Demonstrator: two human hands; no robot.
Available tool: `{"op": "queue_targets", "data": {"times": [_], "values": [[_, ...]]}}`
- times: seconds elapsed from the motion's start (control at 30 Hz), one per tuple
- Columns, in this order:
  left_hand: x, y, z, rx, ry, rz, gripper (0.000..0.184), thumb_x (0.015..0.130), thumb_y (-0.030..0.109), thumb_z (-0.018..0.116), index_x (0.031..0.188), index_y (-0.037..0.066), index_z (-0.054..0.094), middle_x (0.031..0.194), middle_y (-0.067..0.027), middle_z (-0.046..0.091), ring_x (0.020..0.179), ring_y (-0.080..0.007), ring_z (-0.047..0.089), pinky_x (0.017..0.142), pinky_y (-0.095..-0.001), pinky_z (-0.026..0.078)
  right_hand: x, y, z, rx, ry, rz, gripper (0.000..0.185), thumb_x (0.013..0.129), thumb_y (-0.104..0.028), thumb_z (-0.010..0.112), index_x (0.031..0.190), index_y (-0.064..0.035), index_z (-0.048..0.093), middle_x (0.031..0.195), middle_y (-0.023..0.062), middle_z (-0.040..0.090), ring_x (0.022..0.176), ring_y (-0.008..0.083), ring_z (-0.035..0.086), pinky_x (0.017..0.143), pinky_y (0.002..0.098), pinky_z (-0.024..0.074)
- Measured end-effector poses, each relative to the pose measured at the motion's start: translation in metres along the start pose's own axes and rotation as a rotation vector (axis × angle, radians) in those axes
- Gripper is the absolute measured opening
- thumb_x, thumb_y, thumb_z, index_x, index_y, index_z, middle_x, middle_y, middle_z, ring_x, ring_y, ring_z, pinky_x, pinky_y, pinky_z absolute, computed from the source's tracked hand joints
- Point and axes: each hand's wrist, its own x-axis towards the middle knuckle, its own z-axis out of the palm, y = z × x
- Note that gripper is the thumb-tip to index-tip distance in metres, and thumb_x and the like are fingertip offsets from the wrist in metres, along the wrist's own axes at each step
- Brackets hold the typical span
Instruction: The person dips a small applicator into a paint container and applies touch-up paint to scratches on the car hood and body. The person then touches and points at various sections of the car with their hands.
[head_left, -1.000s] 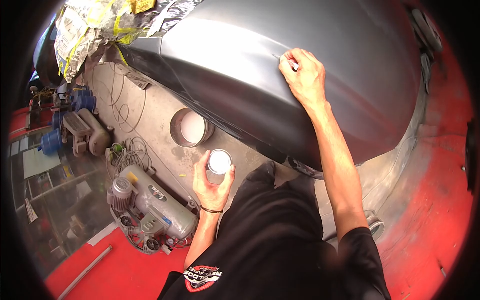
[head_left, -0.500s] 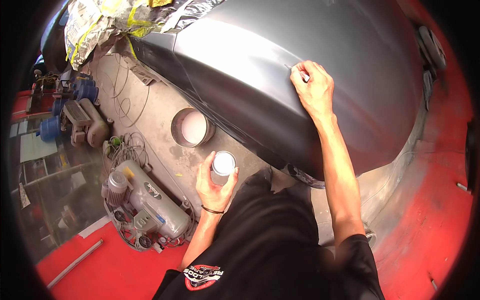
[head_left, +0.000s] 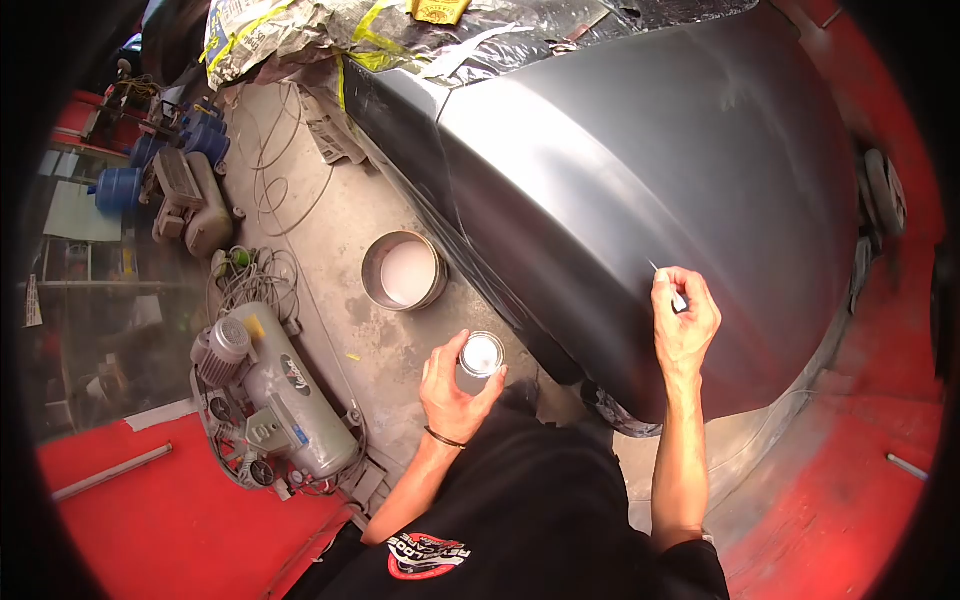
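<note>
My left hand (head_left: 458, 393) is closed around a small round can (head_left: 482, 354) with white contents, thumb and fingers on opposite sides of its rim. It is held over the floor, beside the car's dark grey body panel (head_left: 640, 190). My right hand (head_left: 686, 315) is closed in a pinch above the panel's near part. A thin pointed tool (head_left: 653, 265) sticks out past its fingertips, and something white shows within the curled fingers. Most of the tool is hidden by the hand; whether its tip touches the panel I cannot tell.
A bucket of pale liquid (head_left: 405, 272) stands on the concrete floor left of the car. An air compressor (head_left: 300, 400) with coiled hoses is at lower left. Newspaper and plastic masking (head_left: 290, 45) covers the car's far part. Blue jugs (head_left: 120, 188) are farther left.
My right hand with the thin tool has moved nearer to me along the panel. The camera view has shifted. My left hand still holds the can.
</note>
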Motion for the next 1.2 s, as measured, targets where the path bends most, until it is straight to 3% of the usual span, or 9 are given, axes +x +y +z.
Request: {"op": "queue_targets", "data": {"times": [0.23, 0.43, 0.5, 0.6, 0.7, 1.2], "values": [[0.003, -0.002, -0.003, -0.014, 0.033, 0.019, 0.072, 0.079, 0.022, 0.098, 0.143, 0.005, 0.069, 0.117, -0.0144, 0.076, 0.105, -0.0336, 0.073, 0.097, -0.0450, 0.057, -0.087, -0.011, -0.017, 0.107, -0.271, 0.080, 0.008, 0.100, -0.005, 0.082, 0.101, 0.0006, 0.076, 0.087, 0.0079, 0.071, 0.076, 0.0169, 0.065, 0.072, 0.0332, 0.0536], [0.005, -0.012, -0.004, -0.016, 0.024, 0.043, 0.072, 0.080, 0.020, 0.098, 0.143, 0.004, 0.068, 0.115, -0.0156, 0.075, 0.106, -0.0337, 0.073, 0.096, -0.0442, 0.058, -0.157, -0.001, -0.029, 0.152, -0.463, 0.243, 0.008, 0.100, -0.003, 0.081, 0.103, 0.0025, 0.075, 0.094, 0.0124, 0.079, 0.085, 0.0230, 0.077, 0.080, 0.0358, 0.0601], [0.007, -0.012, -0.004, -0.019, 0.015, 0.046, 0.072, 0.080, 0.020, 0.099, 0.143, 0.003, 0.068, 0.115, -0.0165, 0.075, 0.107, -0.0338, 0.073, 0.096, -0.0439, 0.058, -0.168, -0.003, -0.031, 0.122, -0.461, 0.251, 0.009, 0.101, -0.004, 0.080, 0.102, 0.0027, 0.075, 0.094, 0.0127, 0.079, 0.085, 0.0230, 0.077, 0.081, 0.0357, 0.0605], [0.005, -0.009, -0.005, -0.022, 0.013, 0.061, 0.072, 0.080, 0.021, 0.099, 0.143, 0.003, 0.068, 0.115, -0.0163, 0.075, 0.106, -0.0334, 0.073, 0.096, -0.0440, 0.058, -0.179, -0.004, -0.036, 0.133, -0.446, 0.280, 0.006, 0.102, -0.003, 0.078, 0.104, 0.0022, 0.075, 0.092, 0.0088, 0.079, 0.084, 0.0155, 0.072, 0.082, 0.0324, 0.0584], [0.006, -0.009, -0.006, -0.024, 0.011, 0.062, 0.072, 0.080, 0.021, 0.098, 0.143, 0.004, 0.068, 0.115, -0.0161, 0.075, 0.105, -0.0332, 0.073, 0.096, -0.0439, 0.058, -0.178, -0.002, -0.032, 0.107, -0.426, 0.239, 0.010, 0.102, -0.005, 0.080, 0.104, 0.0028, 0.075, 0.093, 0.0130, 0.080, 0.084, 0.0224, 0.077, 0.081, 0.0351, 0.0604], [0.006, -0.012, -0.006, -0.022, 0.025, 0.047, 0.071, 0.081, 0.017, 0.098, 0.143, 0.002, 0.068, 0.114, -0.0160, 0.075, 0.105, -0.0322, 0.074, 0.095, -0.0423, 0.059, -0.164, -0.003, -0.019, 0.132, -0.492, 0.265, 0.008, 0.101, -0.005, 0.080, 0.105, 0.0012, 0.076, 0.095, 0.0121, 0.080, 0.087, 0.0222, 0.077, 0.082, 0.0355, 0.0604]]}}
